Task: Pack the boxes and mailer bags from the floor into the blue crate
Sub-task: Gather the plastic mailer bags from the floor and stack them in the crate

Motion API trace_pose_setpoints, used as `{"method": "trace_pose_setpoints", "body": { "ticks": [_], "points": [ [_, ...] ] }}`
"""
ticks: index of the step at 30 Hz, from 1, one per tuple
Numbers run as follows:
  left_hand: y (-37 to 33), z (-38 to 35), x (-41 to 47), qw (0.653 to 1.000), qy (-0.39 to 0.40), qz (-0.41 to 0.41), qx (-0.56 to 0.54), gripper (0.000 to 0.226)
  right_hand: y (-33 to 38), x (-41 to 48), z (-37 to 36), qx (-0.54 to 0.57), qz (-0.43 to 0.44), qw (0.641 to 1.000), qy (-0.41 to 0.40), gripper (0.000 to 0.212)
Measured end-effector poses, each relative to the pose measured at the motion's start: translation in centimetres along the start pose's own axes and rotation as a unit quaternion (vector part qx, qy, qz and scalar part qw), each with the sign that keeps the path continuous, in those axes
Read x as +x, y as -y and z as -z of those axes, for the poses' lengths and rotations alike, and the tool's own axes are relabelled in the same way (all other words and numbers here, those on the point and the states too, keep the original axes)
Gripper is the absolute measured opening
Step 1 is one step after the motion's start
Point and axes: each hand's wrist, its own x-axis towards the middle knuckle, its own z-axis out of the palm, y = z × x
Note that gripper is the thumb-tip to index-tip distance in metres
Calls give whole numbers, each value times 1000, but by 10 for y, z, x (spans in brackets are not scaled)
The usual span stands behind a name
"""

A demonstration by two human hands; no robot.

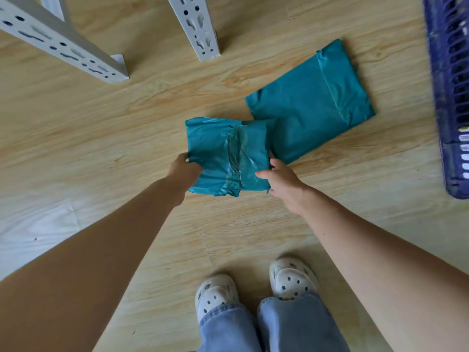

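At the right edge stands the blue lattice crate (449, 97). Near it on the floor (114, 138) lies a large, smooth teal bag (309, 105). Overlapping its corner is a smaller crumpled teal bag (215, 146), taped down the middle, which the left hand (184, 171) and right hand (281, 181) grip at either side.

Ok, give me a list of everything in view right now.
small bag: one, teal, centre, held at both side edges
big bag: one, teal, flat on the floor, up-right of the small bag
crate: one, blue, right edge, partly out of frame
shelf posts: two, white, top left, standing on the floor
floor: pale wood pattern, all around
clogs: two, white, bottom centre
jeans: blue, bottom edge
left hand: grips the small bag's left edge
right hand: pinches its right edge
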Motion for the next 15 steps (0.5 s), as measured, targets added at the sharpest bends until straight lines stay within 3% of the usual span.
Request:
{"method": "trace_pose_setpoints", "body": {
  "ticks": [10, 15],
  "points": [
    [-12, 11, -94, 999, 17, -18, -26, 49, 6, -91, 16, 30, -5, 999, -28, 40],
    [-35, 22, -178, 998, 25, -23, -48, 24, 19, -172, 45, 82, 9, 994, -66, 41]
  ]
}}
